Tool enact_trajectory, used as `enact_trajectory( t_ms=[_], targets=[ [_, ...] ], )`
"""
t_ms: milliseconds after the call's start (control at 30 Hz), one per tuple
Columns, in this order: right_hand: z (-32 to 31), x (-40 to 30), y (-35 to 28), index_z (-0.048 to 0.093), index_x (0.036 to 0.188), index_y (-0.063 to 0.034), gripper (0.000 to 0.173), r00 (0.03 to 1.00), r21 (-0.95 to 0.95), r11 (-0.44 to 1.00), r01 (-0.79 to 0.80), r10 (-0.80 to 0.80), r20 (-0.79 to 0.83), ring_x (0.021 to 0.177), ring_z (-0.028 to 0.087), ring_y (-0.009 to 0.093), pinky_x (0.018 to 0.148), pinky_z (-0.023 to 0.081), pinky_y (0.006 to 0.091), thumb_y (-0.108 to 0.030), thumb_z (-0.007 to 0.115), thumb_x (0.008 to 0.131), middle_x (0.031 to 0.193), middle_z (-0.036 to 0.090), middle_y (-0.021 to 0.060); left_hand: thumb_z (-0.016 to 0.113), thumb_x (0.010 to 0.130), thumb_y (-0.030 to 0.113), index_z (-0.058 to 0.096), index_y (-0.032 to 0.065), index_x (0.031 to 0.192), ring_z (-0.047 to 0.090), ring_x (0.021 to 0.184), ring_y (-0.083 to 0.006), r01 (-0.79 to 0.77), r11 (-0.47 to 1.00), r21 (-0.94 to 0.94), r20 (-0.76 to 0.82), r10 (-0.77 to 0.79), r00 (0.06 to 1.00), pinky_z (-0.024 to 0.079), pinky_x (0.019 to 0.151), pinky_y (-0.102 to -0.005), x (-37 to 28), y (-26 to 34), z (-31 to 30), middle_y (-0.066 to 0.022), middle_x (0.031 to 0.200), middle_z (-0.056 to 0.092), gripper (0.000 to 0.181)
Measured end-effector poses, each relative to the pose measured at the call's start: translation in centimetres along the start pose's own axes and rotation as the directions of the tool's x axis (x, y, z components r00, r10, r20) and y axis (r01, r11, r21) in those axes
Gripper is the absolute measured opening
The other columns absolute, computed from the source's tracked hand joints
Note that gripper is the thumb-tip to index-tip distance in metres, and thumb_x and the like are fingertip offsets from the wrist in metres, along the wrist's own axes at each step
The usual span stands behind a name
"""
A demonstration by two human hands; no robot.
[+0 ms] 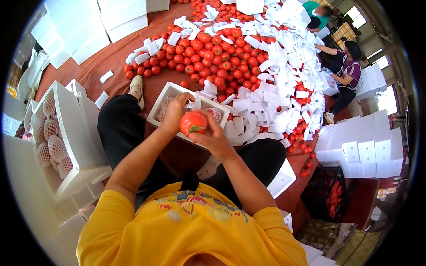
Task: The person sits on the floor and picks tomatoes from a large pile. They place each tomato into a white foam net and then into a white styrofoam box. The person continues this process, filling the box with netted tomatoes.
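Note:
My right hand [214, 137] holds a ripe red tomato [193, 122], its green calyx turned towards me. Beside it, the fingers of my left hand [176, 111] are curled on a white foam net sleeve [195, 102], partly hidden by the hand and the tomato. Both hands are above a white foam box [156, 114] standing between my legs. Inside the box, net-wrapped tomatoes show at the left [163, 109] and right [217, 114]; my hands cover the middle. Just beyond it lies a large heap of loose tomatoes [209, 61].
Flattened white foam nets [276, 96] cover the heap's right side. A tilted foam box [78, 133] of net-wrapped tomatoes stands at my left. Stacked white boxes [366, 149] and a black crate [324, 193] of tomatoes are at right. Two people [349, 71] [318, 16] sit beyond the heap.

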State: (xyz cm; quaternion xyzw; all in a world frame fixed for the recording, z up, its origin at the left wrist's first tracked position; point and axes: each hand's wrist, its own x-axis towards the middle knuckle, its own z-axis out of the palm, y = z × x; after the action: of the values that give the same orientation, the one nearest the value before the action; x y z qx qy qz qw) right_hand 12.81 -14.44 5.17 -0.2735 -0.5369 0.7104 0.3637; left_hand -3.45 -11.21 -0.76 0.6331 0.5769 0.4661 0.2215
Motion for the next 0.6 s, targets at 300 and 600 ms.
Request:
enact_trajectory(
  t_ms=[300, 600],
  targets=[
    [-2.0, -3.8, 2.5, 0.039, 0.129, -0.0064, 0.053, 0.952, 0.232, 0.970, -0.075, 0.139, -0.274, 0.083, 0.055, 0.012, 0.070, 0.047, 0.0245, -0.012, 0.064, 0.082, 0.102, 0.054, 0.0056, 0.047, 0.080, -0.005, 0.057, -0.0010, 0.100, 0.057, 0.082, -0.0124, 0.358, 0.672, -0.649, 0.169, -0.332, 0.928, 0.047, 0.072, -0.0268, -5.3, -1.1, -0.2, -0.0056, 0.092, 0.061, 0.022],
    [-2.0, -4.5, 5.2, 0.046, 0.121, -0.0138, 0.039, 0.932, 0.516, 0.847, -0.127, 0.280, -0.231, 0.074, 0.056, 0.015, 0.064, 0.047, 0.0283, -0.019, 0.060, 0.085, 0.092, 0.057, 0.0029, 0.059, 0.072, -0.009, 0.054, 0.0020, 0.091, 0.057, 0.073, -0.0176, 0.247, 0.968, -0.030, -0.093, -0.249, 0.964, 0.045, 0.065, -0.0272, -6.6, 3.0, -2.5, -0.0086, 0.080, 0.055, 0.022]
  ],
)
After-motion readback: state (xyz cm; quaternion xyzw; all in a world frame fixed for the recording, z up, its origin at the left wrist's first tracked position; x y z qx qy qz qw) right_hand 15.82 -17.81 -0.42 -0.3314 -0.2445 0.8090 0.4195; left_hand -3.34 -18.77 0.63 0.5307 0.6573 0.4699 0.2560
